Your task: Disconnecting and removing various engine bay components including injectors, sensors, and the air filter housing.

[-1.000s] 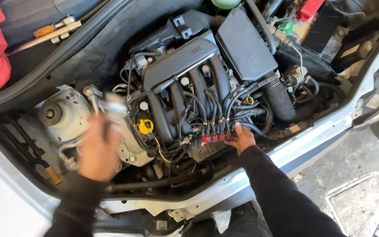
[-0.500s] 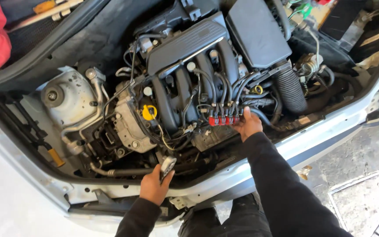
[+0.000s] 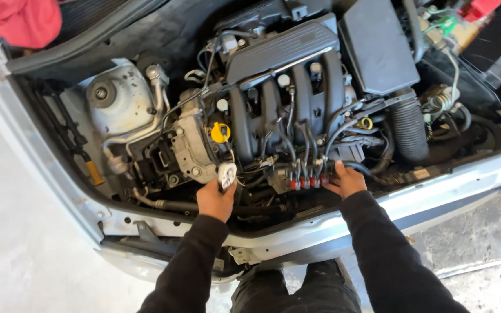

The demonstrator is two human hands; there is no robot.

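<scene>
I look down into a car's open engine bay. My left hand (image 3: 215, 198) is closed around a small white and silver tool (image 3: 227, 174), held at the engine's front just below the yellow oil filler cap (image 3: 221, 132). My right hand (image 3: 346, 181) rests on the black ignition coil block, its fingers beside the row of red plug connectors (image 3: 307, 182). Black leads rise from there to the dark intake manifold (image 3: 285, 107). Both arms wear black sleeves.
A black air filter box (image 3: 375, 46) and ribbed hose (image 3: 408, 130) sit at the right. The silver strut tower (image 3: 117, 95) is at the left, a red cloth (image 3: 21, 20) at the top left. The silver front crossmember (image 3: 320, 232) runs below my hands.
My left hand came down from over the strut tower to the engine's front with the tool, then rose slightly toward the yellow cap. My right hand has stayed at the red connectors.
</scene>
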